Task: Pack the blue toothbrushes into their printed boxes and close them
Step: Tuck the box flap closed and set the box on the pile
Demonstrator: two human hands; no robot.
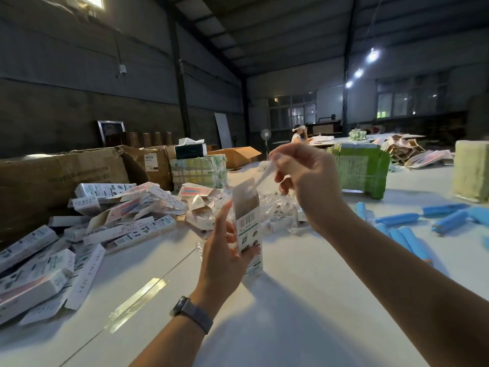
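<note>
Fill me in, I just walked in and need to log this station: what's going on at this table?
A person is packing boxes. The left hand holds a printed box upright on the white table, top flap open. The right hand pinches a clear plastic-wrapped piece at the box's opening; what is inside the wrap is too blurred to tell. A heap of boxes lies to the left, and blue toothbrushes lie to the right, not yet boxed.
</note>
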